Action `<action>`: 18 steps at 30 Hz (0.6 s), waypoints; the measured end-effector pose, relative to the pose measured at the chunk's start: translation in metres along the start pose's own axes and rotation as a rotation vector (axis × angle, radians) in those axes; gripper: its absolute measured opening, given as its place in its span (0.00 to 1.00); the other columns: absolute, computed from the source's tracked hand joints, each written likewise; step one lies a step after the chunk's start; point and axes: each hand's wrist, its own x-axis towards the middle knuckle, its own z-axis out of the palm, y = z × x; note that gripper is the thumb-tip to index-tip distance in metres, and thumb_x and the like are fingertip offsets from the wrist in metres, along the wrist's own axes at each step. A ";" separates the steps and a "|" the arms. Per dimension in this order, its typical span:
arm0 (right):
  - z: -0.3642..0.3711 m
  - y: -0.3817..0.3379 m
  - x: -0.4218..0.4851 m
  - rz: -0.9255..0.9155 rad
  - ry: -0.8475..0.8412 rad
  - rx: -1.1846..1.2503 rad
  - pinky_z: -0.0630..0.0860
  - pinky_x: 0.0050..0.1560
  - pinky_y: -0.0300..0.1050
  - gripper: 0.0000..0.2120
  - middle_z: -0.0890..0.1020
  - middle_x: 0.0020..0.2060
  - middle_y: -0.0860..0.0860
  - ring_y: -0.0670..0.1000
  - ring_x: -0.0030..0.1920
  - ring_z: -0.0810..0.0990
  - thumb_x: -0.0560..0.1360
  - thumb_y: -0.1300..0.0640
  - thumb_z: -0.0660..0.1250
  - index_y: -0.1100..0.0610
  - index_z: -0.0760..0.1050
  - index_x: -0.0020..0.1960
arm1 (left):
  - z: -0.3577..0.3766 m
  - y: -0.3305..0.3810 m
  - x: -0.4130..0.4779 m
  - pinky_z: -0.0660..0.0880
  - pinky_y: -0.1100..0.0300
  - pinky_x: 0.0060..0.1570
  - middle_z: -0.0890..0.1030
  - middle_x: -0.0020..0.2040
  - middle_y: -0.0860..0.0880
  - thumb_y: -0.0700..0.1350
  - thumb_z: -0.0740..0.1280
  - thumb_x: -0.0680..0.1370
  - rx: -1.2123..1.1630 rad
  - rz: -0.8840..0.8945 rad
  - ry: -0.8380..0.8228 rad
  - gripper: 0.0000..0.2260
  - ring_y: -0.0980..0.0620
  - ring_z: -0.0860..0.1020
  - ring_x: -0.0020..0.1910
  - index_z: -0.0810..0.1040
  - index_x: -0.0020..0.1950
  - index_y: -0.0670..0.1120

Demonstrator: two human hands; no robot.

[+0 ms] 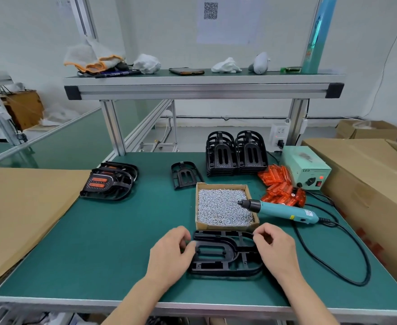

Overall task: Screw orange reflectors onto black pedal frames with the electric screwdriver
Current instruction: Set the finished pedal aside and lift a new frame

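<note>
A black pedal frame (218, 253) lies flat on the green mat near the front edge. My left hand (169, 254) grips its left end and my right hand (276, 250) pinches its right side. Behind it a cardboard box of silver screws (223, 206) holds the tip of the teal electric screwdriver (279, 209), which lies unheld on the box's right rim. Loose orange reflectors (278, 186) are heaped further right. Two stacks of bare black frames (236, 153) stand at the back, with a single frame (185, 175) beside them. Frames fitted with orange reflectors (109, 182) are stacked at the left.
A pale green power supply box (306, 171) sits at the back right, and its black cable (347, 256) loops over the mat on the right. Cardboard sheets (23, 212) flank the mat on the left and cartons (366, 174) on the right. An aluminium shelf (202, 86) spans overhead.
</note>
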 end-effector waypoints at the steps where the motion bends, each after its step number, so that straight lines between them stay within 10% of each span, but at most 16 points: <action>1: 0.000 0.000 0.000 0.005 -0.004 0.000 0.70 0.41 0.33 0.12 0.81 0.34 0.43 0.43 0.40 0.77 0.73 0.63 0.70 0.49 0.78 0.35 | 0.001 0.001 0.004 0.66 0.67 0.35 0.75 0.36 0.57 0.55 0.67 0.75 -0.009 0.010 -0.005 0.07 0.59 0.73 0.37 0.71 0.41 0.55; 18: 0.001 0.003 0.002 0.016 0.045 0.105 0.71 0.41 0.35 0.09 0.82 0.35 0.46 0.46 0.39 0.78 0.77 0.57 0.71 0.47 0.80 0.39 | 0.008 -0.005 0.011 0.67 0.67 0.36 0.75 0.37 0.57 0.55 0.68 0.74 -0.016 0.019 -0.024 0.07 0.60 0.73 0.38 0.70 0.42 0.57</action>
